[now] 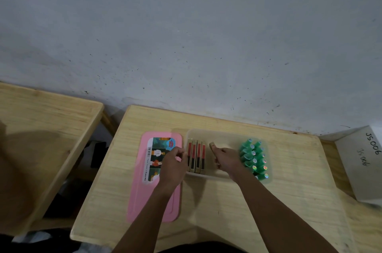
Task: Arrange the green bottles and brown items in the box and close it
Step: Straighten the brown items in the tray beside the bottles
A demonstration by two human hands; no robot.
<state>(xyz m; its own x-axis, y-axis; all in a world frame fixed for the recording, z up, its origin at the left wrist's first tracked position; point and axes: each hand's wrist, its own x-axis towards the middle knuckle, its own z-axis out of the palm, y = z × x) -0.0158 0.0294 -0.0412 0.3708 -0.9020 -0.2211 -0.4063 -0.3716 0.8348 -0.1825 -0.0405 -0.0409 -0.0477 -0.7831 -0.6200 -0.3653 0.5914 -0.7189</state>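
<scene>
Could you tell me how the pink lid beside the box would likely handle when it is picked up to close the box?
The pink lid looks thin, flat and wide, so it is probably light and may flex a little if lifted by one end. It lies flat on the table, so getting fingers under its edge could be fiddly. Its smooth plastic may be slightly slippery.

The right hand (226, 161) covers most of the brown item (213, 146) it grips; only the top end shows beyond its fingers. Its wrist hides the box's (206, 134) near wall. The left hand (172, 164) masks part of the pink lid's (136, 190) label (154, 155), whose print is too small to read.
</scene>
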